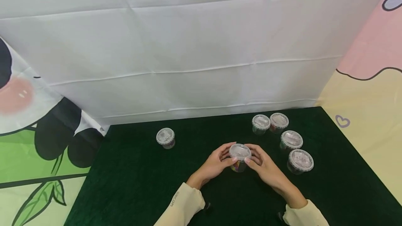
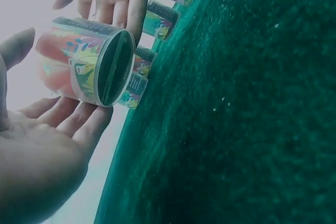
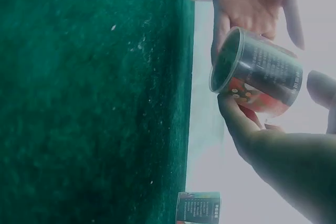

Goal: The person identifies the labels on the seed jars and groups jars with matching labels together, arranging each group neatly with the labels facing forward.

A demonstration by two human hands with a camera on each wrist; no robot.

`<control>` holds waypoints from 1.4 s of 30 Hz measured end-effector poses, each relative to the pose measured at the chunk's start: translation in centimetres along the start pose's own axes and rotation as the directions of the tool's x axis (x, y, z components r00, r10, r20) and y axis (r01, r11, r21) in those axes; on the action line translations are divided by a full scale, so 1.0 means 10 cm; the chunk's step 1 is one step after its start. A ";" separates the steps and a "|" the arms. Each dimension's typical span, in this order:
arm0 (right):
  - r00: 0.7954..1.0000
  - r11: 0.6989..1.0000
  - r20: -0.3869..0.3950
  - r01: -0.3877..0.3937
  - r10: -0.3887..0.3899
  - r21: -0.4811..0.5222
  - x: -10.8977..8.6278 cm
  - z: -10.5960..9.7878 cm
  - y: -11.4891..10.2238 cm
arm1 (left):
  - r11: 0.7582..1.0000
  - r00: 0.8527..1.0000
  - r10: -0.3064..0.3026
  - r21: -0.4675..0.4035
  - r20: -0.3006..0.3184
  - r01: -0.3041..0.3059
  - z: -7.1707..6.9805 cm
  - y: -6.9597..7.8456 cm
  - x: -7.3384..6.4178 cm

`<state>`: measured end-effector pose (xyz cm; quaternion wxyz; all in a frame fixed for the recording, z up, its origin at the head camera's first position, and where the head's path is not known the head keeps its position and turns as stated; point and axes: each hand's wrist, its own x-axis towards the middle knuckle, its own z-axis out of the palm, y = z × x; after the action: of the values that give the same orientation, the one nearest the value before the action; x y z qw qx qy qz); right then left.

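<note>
A small round plastic tub with a clear lid is held upright between both hands over the green cloth. Its printed label and reddish contents show in the left wrist view, and its underside is visible there, raised off the cloth. My left hand grips the tub's left side, thumb near the lid's front edge and fingers behind. On the opposite side, my right hand holds it the same way. Dark label text faces the right wrist camera.
Several similar lidded tubs stand on the right, among them a front one and a back one. A lone tub is at the left. The green cloth meets a white sheet behind.
</note>
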<state>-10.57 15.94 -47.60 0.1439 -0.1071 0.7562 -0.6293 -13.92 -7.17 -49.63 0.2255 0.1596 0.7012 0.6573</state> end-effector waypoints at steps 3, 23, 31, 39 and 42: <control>1.000 1.000 0.019 -0.023 0.023 0.004 0.00 0.03 -0.01 | 1.000 1.000 -0.003 -0.012 -0.015 0.003 0.00 -0.01 -0.04; 0.993 0.999 -0.110 -0.033 0.032 -0.005 0.11 0.31 -0.07 | 0.999 0.946 -0.022 -0.038 -0.322 0.010 0.05 0.01 -0.18; 0.991 0.998 -0.119 -0.058 0.056 -0.014 0.15 0.37 -0.05 | 0.999 0.938 -0.045 0.009 -0.343 0.051 0.08 0.02 -0.21; 0.997 0.996 -0.045 -0.062 0.065 0.064 0.14 0.28 -0.02 | 0.999 0.957 -0.029 0.018 -0.290 0.036 -0.01 0.05 -0.24; 0.999 0.995 -0.008 -0.049 0.050 0.086 0.15 0.26 -0.03 | 0.999 0.961 -0.041 0.009 -0.273 0.045 -0.05 0.07 -0.25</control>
<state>-11.06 12.99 -47.89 0.1601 -0.0787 0.7316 -0.6579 -12.13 -8.82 -48.63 0.1398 0.0539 0.7338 0.6627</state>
